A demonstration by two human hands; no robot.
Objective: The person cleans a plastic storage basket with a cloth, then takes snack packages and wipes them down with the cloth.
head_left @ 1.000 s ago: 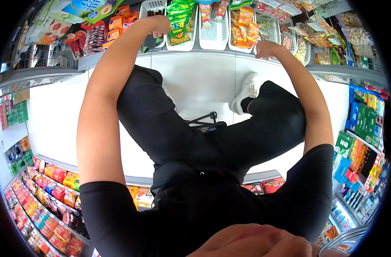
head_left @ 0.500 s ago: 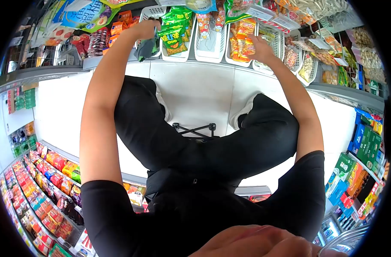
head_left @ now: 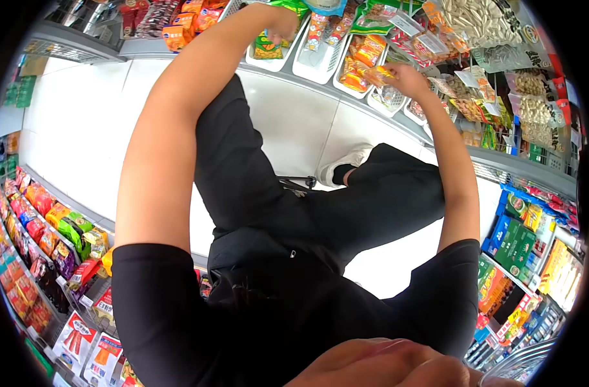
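In the upper right, I see the right hand (head_left: pixel 410 80) has now clamped its fingers on an orange packet (head_left: pixel 377 75) by its basket (head_left: pixel 350 91), so one is in hand; the left hand's (head_left: pixel 283 26) fingers, near green bags (head_left: pixel 266 49), I can't make out.

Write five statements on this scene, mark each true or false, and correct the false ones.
1. The right hand touches an orange packet. True.
2. The left hand is by the green packets. True.
3. The basket of green packets is black. False: it is white.
4. The shirt has long sleeves. False: its sleeves are short.
5. The trousers are black. True.
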